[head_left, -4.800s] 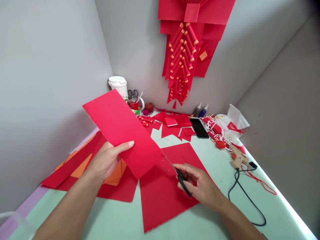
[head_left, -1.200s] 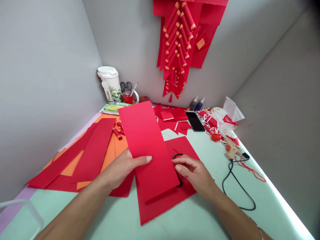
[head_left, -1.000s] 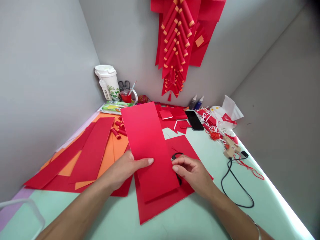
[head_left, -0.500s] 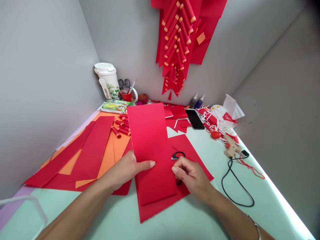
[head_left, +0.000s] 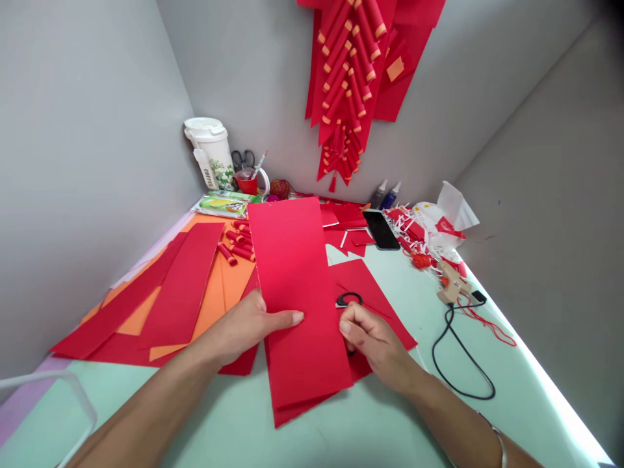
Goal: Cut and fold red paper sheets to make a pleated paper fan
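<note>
My left hand (head_left: 246, 324) grips a long red paper strip (head_left: 295, 286) by its left edge, thumb on top, holding it slanted over a larger red sheet (head_left: 363, 296) on the pale green table (head_left: 390, 429). My right hand (head_left: 373, 341) pinches the strip's right edge with thumb and fingers. Black-handled scissors (head_left: 349, 299) lie on the larger sheet just beyond my right fingers, partly hidden by the hand and the strip.
Red and orange sheets (head_left: 166, 292) spread at the left with small red rolls (head_left: 236, 242). A white jug (head_left: 210, 151), a red cup (head_left: 249, 183), a phone (head_left: 381, 229), glue bottles (head_left: 385, 195), paper scraps (head_left: 429, 231), a glue gun (head_left: 451, 283) with black cable (head_left: 458, 364). Red paper decoration (head_left: 355, 71) hangs on the wall.
My right hand put the scissors down on the larger sheet and took hold of the strip's right edge. The strip swung from the left to the middle and lowered.
</note>
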The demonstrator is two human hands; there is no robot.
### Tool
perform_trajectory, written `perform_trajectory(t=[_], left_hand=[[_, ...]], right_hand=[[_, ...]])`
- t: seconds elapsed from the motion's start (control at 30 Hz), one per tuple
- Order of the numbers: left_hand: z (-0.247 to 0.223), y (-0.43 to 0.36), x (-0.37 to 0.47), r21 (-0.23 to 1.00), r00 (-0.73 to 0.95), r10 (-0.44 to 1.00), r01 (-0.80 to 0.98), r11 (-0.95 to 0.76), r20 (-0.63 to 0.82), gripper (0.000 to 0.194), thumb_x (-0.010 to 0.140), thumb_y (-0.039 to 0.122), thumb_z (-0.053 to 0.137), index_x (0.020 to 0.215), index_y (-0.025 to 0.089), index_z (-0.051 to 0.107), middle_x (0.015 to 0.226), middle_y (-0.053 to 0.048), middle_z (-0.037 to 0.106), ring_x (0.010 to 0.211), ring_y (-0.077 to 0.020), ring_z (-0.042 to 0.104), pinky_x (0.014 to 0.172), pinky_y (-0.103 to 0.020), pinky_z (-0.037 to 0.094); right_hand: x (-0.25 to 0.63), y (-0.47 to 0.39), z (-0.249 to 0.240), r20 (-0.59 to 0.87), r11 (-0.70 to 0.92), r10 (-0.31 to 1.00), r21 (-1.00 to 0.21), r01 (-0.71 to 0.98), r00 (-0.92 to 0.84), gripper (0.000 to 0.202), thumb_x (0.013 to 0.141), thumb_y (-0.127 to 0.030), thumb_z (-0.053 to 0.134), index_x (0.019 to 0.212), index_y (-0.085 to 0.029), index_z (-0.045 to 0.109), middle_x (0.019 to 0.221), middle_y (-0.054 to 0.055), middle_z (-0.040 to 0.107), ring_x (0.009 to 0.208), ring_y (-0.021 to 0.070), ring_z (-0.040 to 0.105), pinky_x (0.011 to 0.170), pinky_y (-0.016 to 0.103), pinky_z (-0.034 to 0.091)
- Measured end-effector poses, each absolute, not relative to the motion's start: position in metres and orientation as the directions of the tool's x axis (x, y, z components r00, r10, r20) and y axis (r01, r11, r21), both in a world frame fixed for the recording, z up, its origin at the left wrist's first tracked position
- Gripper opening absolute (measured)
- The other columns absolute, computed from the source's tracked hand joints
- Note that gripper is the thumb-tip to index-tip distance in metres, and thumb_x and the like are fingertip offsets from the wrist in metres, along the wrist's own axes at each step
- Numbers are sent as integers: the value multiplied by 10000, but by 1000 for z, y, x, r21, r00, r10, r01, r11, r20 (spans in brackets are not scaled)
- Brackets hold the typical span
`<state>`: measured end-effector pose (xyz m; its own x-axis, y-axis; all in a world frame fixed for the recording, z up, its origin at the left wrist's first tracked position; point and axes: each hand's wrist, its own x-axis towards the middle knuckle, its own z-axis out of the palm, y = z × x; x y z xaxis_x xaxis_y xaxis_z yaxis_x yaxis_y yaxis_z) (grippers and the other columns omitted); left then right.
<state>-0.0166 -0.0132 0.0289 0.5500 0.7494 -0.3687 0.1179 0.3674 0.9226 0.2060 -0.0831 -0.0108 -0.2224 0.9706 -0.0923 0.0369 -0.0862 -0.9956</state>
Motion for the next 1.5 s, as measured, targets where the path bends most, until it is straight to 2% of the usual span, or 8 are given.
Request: perform_trajectory(t=[0.13,0.3,0.5,0.63,0.8,1.2,1.3,1.5], left_hand=[[28,-13,-17,909,559,735,91,407,-385,390,756,347,763,1102,184,684,1122,-126,732,1028,-336,679,864,-449,544],[29,-12,-21,898,522,757,41,439,-394,475,763,331,758,1204,196,644,1130,-124,732,1077,-342,662,883,-455,539],[30,-11,-22,902,521,757,59,428,-394,466,779,334,744,1211,192,641,1139,-127,728,1047,-331,676,885,-458,538],[29,-12,-20,916,491,779,113,386,-389,418,760,368,757,1126,183,677,1133,-127,729,1025,-333,682,879,-458,538],[31,-13,-16,925,503,781,116,363,-370,477,750,371,763,1177,188,656,1157,-128,719,1058,-340,667,890,-464,529],[31,-17,-14,910,574,718,137,391,-395,448,754,368,758,1152,184,667,1148,-125,723,1037,-341,675,879,-464,538],[32,-17,-13,913,566,732,102,394,-379,461,764,356,753,1182,187,654,1155,-124,721,1048,-335,673,892,-464,536],[32,-15,-14,905,527,754,74,419,-392,454,746,362,767,1142,161,674,1123,-139,731,1065,-351,665,898,-474,532]], right_hand=[[207,-80,-15,-126,-138,980,-988,-70,-153,352,922,-507,531,747,-214,444,654,-46,433,598,121,378,595,259,323],[213,-77,-17,-152,-163,983,-979,-118,-100,351,929,-515,522,766,-209,470,634,-42,468,596,119,395,578,253,315],[208,-80,-13,-138,-140,970,-990,5,-198,392,929,-562,486,809,-192,535,669,-19,526,611,125,459,599,261,368],[205,-81,-9,-109,-104,970,-994,34,-219,363,915,-529,533,764,-201,496,683,-29,487,631,123,443,630,257,390],[208,-81,-8,-85,-64,961,-994,86,-263,322,950,-448,498,745,-201,477,688,-28,446,640,125,405,626,260,361],[206,-90,-11,56,92,990,-951,294,-128,304,988,-383,412,730,-222,411,656,-38,427,593,129,376,570,266,313],[208,-87,-11,27,43,997,-974,222,-75,317,983,-424,419,740,-220,431,659,-33,453,607,133,408,593,269,341],[208,-81,-16,-108,-110,981,-994,-3,-159,353,947,-521,470,801,-201,506,659,-19,513,606,135,467,608,272,377]])
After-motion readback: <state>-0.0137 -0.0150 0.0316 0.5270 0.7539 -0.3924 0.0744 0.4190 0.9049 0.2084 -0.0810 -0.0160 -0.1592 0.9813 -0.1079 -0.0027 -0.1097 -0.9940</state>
